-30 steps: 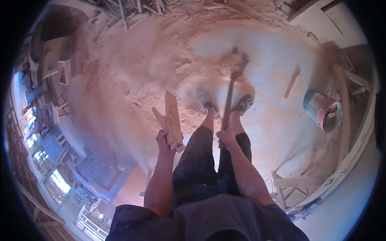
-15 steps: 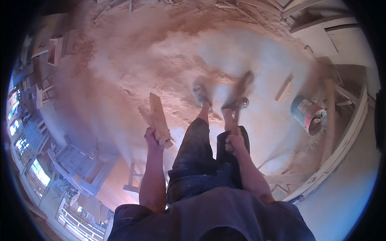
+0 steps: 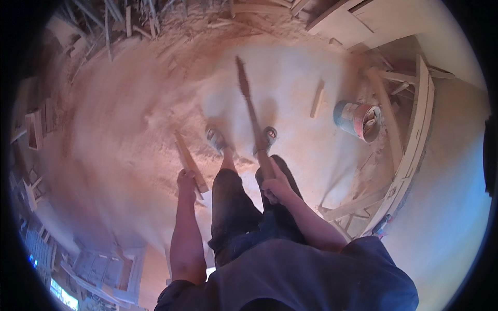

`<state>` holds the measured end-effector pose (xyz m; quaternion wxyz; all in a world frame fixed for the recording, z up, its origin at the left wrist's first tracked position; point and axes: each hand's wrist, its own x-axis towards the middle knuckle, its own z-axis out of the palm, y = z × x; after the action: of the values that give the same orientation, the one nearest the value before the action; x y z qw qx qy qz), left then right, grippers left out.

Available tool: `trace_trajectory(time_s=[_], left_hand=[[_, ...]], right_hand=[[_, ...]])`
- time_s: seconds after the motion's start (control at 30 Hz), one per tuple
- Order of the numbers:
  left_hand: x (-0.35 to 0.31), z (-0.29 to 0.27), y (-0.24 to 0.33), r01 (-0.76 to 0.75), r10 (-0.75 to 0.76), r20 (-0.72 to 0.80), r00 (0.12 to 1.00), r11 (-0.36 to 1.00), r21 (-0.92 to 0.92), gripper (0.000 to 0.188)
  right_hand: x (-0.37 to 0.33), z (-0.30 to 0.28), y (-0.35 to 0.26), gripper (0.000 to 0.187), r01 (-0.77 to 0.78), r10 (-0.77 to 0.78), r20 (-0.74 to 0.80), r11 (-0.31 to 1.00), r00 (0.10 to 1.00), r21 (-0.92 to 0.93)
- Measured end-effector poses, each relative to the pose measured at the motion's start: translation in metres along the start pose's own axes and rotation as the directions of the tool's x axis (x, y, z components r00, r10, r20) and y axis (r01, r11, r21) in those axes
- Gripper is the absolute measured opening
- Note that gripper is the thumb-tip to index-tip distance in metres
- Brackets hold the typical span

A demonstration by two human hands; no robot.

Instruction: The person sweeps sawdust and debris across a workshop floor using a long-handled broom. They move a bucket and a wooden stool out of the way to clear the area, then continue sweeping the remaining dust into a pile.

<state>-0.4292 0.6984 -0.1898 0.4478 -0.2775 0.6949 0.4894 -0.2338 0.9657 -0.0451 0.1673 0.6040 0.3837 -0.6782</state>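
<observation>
My left hand (image 3: 186, 182) is closed around a bundle of flat wood pieces (image 3: 190, 163), held low beside my left leg. In my right hand (image 3: 279, 186) is a long slim stick-like tool (image 3: 251, 111). Its light brown grip shows just above my fist. The far part is dark, narrow and blurred, so I cannot tell its kind. It points forward over the floor, past my right foot (image 3: 270, 133). Both hands stay apart, one at each side of my legs.
Sawdust covers the floor (image 3: 124, 114). To the right lie a wood strip (image 3: 317, 98) and a tipped bucket (image 3: 355, 120) holding scraps. A long wooden beam frame (image 3: 410, 150) runs along the right. Sticks and offcuts (image 3: 150, 20) pile up at the far side; wooden furniture (image 3: 104, 269) stands at lower left.
My view has turned, and the bucket and wood strip now appear farther left. The tool in my right hand has swung to point forward and left. The wood in my left hand has tilted.
</observation>
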Motion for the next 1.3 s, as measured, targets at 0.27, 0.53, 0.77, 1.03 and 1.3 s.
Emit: trace_trajectory(time_s=[0.27,0.53,0.77,1.03,1.3], left_hand=[[-0.051,0.262,0.032,-0.128,0.018,0.436,0.9,0.966,0.225,0.058],[-0.043,0.277,0.015,-0.23,0.075,0.31,0.948,0.835,0.501,0.077],[-0.088,0.136,0.021,0.046,0.01,-0.093,0.996,0.817,0.574,0.074],[-0.123,0.142,0.029,0.24,-0.175,-0.176,0.969,0.841,0.485,0.073],[-0.055,0.209,0.096,-0.103,0.041,0.135,0.99,0.862,0.496,0.067]], right_hand=[[-0.031,-0.134,0.016,0.105,0.099,-0.054,-0.419,0.991,0.907,0.086],[-0.04,-0.192,0.028,0.105,0.151,-0.048,-0.433,0.966,0.9,0.208],[-0.052,-0.236,0.016,0.102,0.073,-0.026,-0.323,0.988,0.946,0.135],[0.037,-0.279,-0.016,0.104,-0.126,0.139,0.002,0.896,0.99,0.425],[0.047,-0.305,-0.093,0.1,-0.104,0.049,-0.378,0.987,0.924,-0.125]])
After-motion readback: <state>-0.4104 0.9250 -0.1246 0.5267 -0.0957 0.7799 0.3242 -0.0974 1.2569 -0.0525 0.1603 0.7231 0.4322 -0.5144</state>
